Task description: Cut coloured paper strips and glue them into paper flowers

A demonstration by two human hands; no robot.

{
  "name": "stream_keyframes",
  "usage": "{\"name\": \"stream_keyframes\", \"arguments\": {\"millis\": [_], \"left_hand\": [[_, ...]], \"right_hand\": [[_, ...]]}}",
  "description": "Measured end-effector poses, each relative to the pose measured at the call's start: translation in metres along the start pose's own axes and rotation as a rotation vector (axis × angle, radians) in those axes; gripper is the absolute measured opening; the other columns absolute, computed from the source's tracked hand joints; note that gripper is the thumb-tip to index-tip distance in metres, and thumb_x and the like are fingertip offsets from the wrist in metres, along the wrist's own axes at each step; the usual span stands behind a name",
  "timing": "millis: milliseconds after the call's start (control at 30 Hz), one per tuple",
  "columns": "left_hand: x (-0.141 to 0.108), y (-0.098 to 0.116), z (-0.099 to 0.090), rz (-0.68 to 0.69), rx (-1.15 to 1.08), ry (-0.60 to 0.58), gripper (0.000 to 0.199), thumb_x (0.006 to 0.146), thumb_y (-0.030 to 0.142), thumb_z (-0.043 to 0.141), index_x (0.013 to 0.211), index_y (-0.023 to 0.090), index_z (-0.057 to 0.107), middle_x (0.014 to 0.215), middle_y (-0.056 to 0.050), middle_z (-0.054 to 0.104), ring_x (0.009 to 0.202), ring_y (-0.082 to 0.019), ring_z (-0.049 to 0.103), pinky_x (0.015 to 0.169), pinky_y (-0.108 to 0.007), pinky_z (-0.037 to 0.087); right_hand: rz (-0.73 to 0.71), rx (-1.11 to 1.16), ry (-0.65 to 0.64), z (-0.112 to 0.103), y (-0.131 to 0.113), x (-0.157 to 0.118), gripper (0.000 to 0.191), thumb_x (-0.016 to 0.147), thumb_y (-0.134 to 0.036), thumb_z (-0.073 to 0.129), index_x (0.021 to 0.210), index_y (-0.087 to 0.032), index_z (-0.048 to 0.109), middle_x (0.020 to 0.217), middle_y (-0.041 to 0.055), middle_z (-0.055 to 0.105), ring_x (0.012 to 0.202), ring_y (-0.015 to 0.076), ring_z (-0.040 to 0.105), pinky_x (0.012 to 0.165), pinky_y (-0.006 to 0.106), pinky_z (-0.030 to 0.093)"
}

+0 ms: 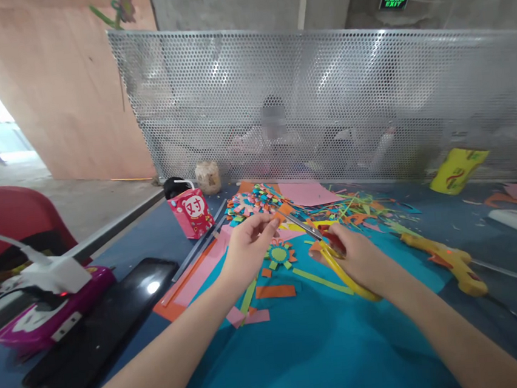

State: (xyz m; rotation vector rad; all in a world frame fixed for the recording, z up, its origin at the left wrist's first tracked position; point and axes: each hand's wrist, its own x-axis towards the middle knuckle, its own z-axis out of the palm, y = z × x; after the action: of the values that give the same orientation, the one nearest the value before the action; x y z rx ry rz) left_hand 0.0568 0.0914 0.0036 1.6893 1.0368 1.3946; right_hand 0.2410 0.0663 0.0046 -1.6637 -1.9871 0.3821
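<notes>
My right hand [349, 255] is closed on yellow-handled scissors [352, 277], whose metal blades point up and left. Just left of the blade tips, my left hand [250, 243] pinches a small orange piece of paper [283, 212]. Below the hands lies a paper flower [279, 253] with a green centre and multicoloured petals, on a large blue sheet [310, 347]. Around it are an orange strip [275, 292], a long green strip [322, 280] and small pink pieces [256, 317].
Paper scraps [360, 207] heap behind the hands. A red drink carton [191, 214], black phone [101, 325] and purple power strip [57, 314] are left. A yellow glue gun [450, 259] and yellow packet [457, 170] are right. A person sits behind the perforated metal screen [227, 57].
</notes>
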Motion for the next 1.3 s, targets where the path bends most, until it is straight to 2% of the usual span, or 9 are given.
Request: {"name": "stream_keyframes", "arguments": {"millis": [367, 533, 633, 800, 967, 1067, 1133, 1233, 1300], "left_hand": [[0.002, -0.002, -0.001, -0.015, 0.015, 0.011, 0.017, 0.073, 0.032, 0.049, 0.069, 0.017, 0.055, 0.058, 0.002, 0.053, 0.057, -0.009, 0.049, 0.054, -0.019, 0.038], [0.008, -0.010, -0.005, -0.096, -0.002, 0.067, 0.017, 0.071, 0.032, 0.049, 0.071, 0.016, 0.056, 0.061, 0.001, 0.057, 0.060, -0.011, 0.053, 0.056, -0.021, 0.040], [0.012, -0.015, -0.009, -0.146, -0.033, 0.082, 0.017, 0.070, 0.030, 0.050, 0.074, 0.015, 0.056, 0.068, 0.000, 0.061, 0.065, -0.012, 0.056, 0.060, -0.022, 0.041], [0.017, -0.019, -0.016, -0.276, 0.049, -0.033, 0.020, 0.065, 0.027, 0.052, 0.080, 0.015, 0.055, 0.073, -0.004, 0.065, 0.063, -0.015, 0.058, 0.053, -0.024, 0.041], [0.023, -0.011, -0.036, -0.141, 0.325, -0.120, 0.026, 0.065, 0.020, 0.050, 0.089, 0.017, 0.055, 0.064, -0.002, 0.064, 0.062, -0.016, 0.058, 0.058, -0.025, 0.042], [0.022, -0.003, -0.056, -0.185, 0.503, -0.328, 0.031, 0.066, 0.025, 0.050, 0.095, 0.019, 0.056, 0.078, -0.004, 0.067, 0.076, -0.018, 0.060, 0.068, -0.028, 0.042], [0.016, -0.001, -0.066, -0.141, 0.663, -0.457, 0.032, 0.069, 0.027, 0.046, 0.100, 0.022, 0.055, 0.093, -0.004, 0.064, 0.087, -0.020, 0.057, 0.075, -0.031, 0.040], [-0.001, -0.005, -0.067, 0.013, 1.063, -0.262, 0.038, 0.070, 0.021, 0.045, 0.108, 0.022, 0.051, 0.113, -0.007, 0.054, 0.107, -0.027, 0.043, 0.086, -0.043, 0.028], [-0.013, -0.009, -0.060, 0.195, 1.154, -0.268, 0.037, 0.074, 0.020, 0.042, 0.111, 0.022, 0.048, 0.115, -0.008, 0.053, 0.108, -0.025, 0.041, 0.088, -0.043, 0.023]], "right_hand": [[-0.017, -0.106, 0.015, -0.002, 0.006, 0.003, 0.028, 0.064, -0.046, 0.054, 0.059, -0.020, 0.045, 0.056, 0.0003, 0.055, 0.047, 0.0125, 0.047, 0.043, 0.022, 0.030], [0.033, -0.126, 0.021, -0.007, 0.019, 0.008, 0.030, 0.066, -0.049, 0.051, 0.075, -0.020, 0.054, 0.071, 0.0044, 0.063, 0.058, 0.0172, 0.056, 0.047, 0.024, 0.035], [0.110, -0.245, -0.017, -0.012, 0.029, 0.013, 0.039, 0.068, -0.055, 0.044, 0.079, -0.019, 0.056, 0.076, 0.0089, 0.064, 0.063, 0.0216, 0.058, 0.049, 0.026, 0.036], [0.321, -0.427, -0.121, -0.015, 0.048, 0.015, 0.050, 0.068, -0.059, 0.037, 0.078, -0.014, 0.055, 0.070, 0.0136, 0.063, 0.060, 0.0240, 0.059, 0.048, 0.029, 0.038], [0.465, -0.542, -0.095, -0.012, 0.053, 0.012, 0.051, 0.064, -0.050, 0.048, 0.093, -0.009, 0.054, 0.091, 0.0195, 0.059, 0.082, 0.0313, 0.056, 0.062, 0.037, 0.040], [0.346, -0.702, 0.078, -0.006, 0.037, 0.010, 0.036, 0.065, -0.036, 0.053, 0.089, -0.010, 0.057, 0.097, 0.0191, 0.057, 0.092, 0.0351, 0.049, 0.073, 0.047, 0.033], [0.091, -0.696, 0.190, 0.003, 0.023, 0.010, 0.023, 0.070, -0.024, 0.050, 0.090, -0.013, 0.057, 0.098, 0.0152, 0.057, 0.094, 0.0307, 0.048, 0.079, 0.048, 0.027], [-0.296, -0.516, 0.141, 0.022, 0.007, 0.011, 0.028, 0.074, -0.018, 0.049, 0.102, -0.021, 0.052, 0.103, 0.0072, 0.058, 0.097, 0.0219, 0.049, 0.086, 0.045, 0.020], [-0.369, -0.450, 0.088, 0.032, 0.003, 0.012, 0.031, 0.075, -0.019, 0.051, 0.106, -0.023, 0.050, 0.100, 0.0061, 0.060, 0.095, 0.0201, 0.051, 0.085, 0.041, 0.022]]}}
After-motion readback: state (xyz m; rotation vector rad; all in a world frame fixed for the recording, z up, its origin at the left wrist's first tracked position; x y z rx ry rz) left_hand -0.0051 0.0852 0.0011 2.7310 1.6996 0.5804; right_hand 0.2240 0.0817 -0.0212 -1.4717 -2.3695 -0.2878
